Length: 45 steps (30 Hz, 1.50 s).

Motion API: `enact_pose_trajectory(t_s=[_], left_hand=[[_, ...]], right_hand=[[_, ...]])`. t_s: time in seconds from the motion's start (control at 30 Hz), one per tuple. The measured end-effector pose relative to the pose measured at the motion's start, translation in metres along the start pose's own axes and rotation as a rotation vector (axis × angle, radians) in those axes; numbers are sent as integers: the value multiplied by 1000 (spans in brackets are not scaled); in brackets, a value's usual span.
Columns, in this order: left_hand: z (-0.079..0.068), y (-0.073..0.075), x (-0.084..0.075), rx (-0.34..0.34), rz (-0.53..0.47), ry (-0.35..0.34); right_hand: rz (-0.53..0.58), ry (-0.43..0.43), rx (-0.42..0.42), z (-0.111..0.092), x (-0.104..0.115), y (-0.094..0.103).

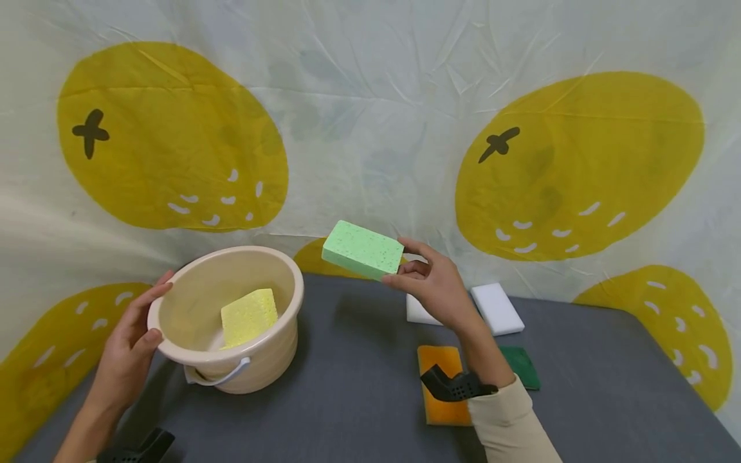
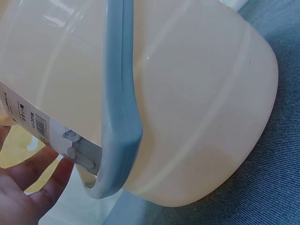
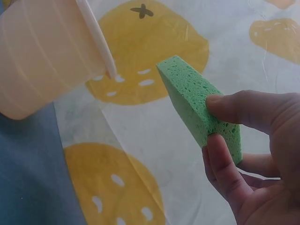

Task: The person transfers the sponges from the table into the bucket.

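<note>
A cream bucket (image 1: pixel 272 360) with a blue-grey handle (image 2: pixel 119 93) stands at the left of the head view, tilted slightly. My left hand (image 1: pixel 124 354) grips its rim, thumb at the near side and fingers along the outside. Inside the bucket lies a yellow sponge (image 1: pixel 249 318). To the right of the bucket, my right hand (image 1: pixel 434 283) pinches a green sponge (image 1: pixel 361 249) by one end, above the table. In the right wrist view, the thumb and fingers press on opposite sides of this porous block.
On the grey table (image 1: pixel 347 399), under and beside my right forearm, lie an orange sponge (image 1: pixel 440 411), a dark green pad (image 1: pixel 523 366) and two white sponges, one partly hidden (image 1: pixel 419 312) and one in fuller view (image 1: pixel 498 308). Behind hangs a fruit-patterned cloth (image 1: pixel 370 128).
</note>
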<state>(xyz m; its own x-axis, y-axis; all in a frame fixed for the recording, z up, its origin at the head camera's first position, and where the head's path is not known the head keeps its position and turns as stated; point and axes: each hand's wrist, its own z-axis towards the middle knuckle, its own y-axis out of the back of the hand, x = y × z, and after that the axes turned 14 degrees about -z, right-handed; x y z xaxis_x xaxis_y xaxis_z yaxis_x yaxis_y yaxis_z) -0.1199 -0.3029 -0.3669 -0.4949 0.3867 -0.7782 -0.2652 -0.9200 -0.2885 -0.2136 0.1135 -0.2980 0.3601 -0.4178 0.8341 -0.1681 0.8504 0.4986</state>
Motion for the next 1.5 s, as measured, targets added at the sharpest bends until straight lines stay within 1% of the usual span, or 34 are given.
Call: enact_pose_trajectory(t_s=[0.13, 0.27, 0.4, 0.5, 0.67, 0.87, 1.07, 1.33, 1.5], left_hand=[[0, 0, 0, -4, 1, -5], [-2, 1, 1, 23, -14, -25], [-3, 1, 2, 36, -18, -31], [-1, 1, 1, 42, -20, -37], [0, 0, 0, 43, 0, -29], [0, -1, 0, 31, 17, -16], [-2, 1, 2, 31, 1, -28], [-2, 1, 2, 26, 1, -27], [-2, 1, 2, 32, -9, -31]], right_hand=[[-7, 36, -6, 3, -2, -2], [-3, 61, 2, 3, 3, -6], [-1, 56, 5, 3, 8, -8], [1, 48, 5, 5, 12, -9], [-3, 41, 21, 6, 15, -10], [1, 58, 37, 10, 19, -15], [-2, 65, 58, 14, 26, -21], [-8, 85, 68, 19, 32, -28], [-7, 83, 75, 21, 36, -34]])
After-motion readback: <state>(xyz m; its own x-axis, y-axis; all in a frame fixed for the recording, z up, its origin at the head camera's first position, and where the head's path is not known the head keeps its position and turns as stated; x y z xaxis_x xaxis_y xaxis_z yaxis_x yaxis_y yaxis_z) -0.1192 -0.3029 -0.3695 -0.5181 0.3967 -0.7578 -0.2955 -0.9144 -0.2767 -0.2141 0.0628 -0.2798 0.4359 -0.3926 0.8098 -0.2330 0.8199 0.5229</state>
